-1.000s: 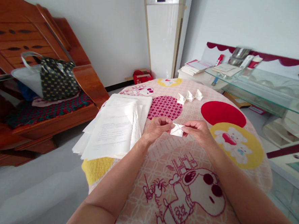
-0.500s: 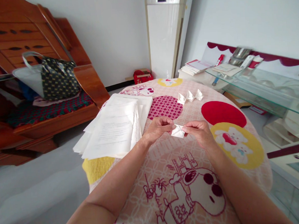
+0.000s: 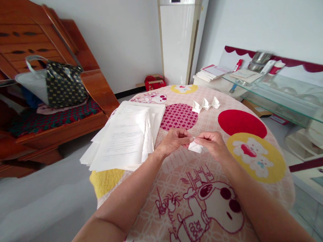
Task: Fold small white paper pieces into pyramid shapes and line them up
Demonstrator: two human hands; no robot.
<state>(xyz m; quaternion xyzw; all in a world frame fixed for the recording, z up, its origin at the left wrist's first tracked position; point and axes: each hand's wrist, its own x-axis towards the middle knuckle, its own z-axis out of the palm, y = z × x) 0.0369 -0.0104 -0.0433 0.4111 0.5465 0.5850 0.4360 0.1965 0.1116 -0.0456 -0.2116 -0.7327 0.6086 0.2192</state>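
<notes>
Above the middle of a round table with a cartoon-print cloth (image 3: 183,207), both my hands pinch one small folded piece of white paper (image 3: 195,147). My left hand (image 3: 173,140) grips its left end with thumb and fingers closed. My right hand (image 3: 213,143) holds the right end, fingers curled over it. Most of the paper is hidden between my fingertips. Three small folded white paper shapes (image 3: 205,104) stand in a row farther back on the cloth.
A stack of white paper sheets (image 3: 124,138) lies on the table's left side. A wooden bench (image 3: 68,119) with a patterned bag (image 3: 62,83) stands at left. A glass shelf (image 3: 285,95) with books and tins runs along the right. A white standing appliance (image 3: 176,36) is behind.
My hands have come closer together and pressed the folded paper smaller and a little lower; less of it shows than before.
</notes>
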